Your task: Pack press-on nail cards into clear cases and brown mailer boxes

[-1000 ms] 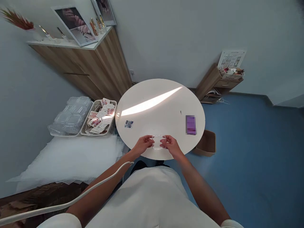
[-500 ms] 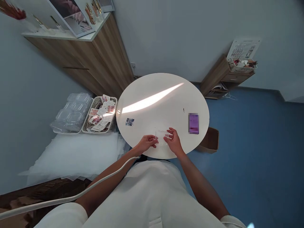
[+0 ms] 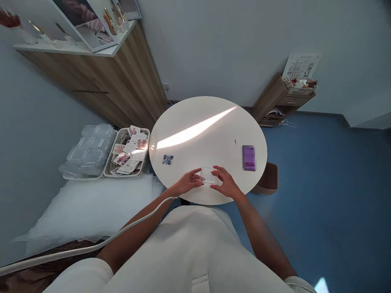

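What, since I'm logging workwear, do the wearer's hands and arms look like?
The left hand and right hand are bare, with no gloves, rings or bracelets visible. The white sleeves are short and look plain. A slim white cable crosses the left forearm.

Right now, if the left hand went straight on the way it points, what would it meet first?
The clear case, already at its fingertips. Beyond that, probably the right hand, though depth is unclear from this one view.
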A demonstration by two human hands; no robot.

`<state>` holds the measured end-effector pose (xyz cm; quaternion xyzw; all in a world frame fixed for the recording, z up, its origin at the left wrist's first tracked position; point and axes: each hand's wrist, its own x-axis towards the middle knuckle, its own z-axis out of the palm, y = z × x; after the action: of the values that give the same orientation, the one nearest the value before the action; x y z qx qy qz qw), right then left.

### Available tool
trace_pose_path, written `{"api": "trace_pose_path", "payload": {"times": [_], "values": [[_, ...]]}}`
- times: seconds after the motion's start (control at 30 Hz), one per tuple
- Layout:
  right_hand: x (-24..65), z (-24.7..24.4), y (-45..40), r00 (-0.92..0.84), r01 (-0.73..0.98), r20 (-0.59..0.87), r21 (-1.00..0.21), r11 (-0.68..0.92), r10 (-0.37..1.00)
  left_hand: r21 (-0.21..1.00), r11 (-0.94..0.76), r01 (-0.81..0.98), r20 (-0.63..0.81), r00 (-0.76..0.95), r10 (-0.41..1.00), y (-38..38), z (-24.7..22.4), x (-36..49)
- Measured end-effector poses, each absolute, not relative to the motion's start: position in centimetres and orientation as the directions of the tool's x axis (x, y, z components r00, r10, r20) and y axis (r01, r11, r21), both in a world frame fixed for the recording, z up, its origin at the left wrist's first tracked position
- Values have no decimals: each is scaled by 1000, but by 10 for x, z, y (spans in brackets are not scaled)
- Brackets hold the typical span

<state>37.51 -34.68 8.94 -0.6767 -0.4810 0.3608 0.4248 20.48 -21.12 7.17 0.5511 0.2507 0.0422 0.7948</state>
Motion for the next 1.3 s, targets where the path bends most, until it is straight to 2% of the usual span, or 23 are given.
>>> {"api": "trace_pose_path", "payload": {"times": [0.17,0.33,0.57,0.87,1.03,1.17,1.3], "values": [[373,89,-344,297,263,-74,-952,-157,952,942,268,203,-296,879,375,-206,74,208],[372,91,-345,311,287,-64,-945,-158,948,962,211,174,-248,879,407,-206,74,212],[376,96,-343,240,509,-63,-842,-181,969,974,178,141,-205,883,423,-209,75,213],[376,106,-340,160,663,42,-745,-76,986,975,173,142,-202,892,406,-214,81,212],[383,104,-348,109,610,52,-792,-26,993,959,211,189,-255,899,357,-212,85,217],[386,97,-353,143,515,49,-857,-32,989,958,212,193,-255,912,320,-211,85,221],[389,93,-355,176,492,81,-870,-17,981,967,180,181,-231,919,320,-213,83,224]]}}
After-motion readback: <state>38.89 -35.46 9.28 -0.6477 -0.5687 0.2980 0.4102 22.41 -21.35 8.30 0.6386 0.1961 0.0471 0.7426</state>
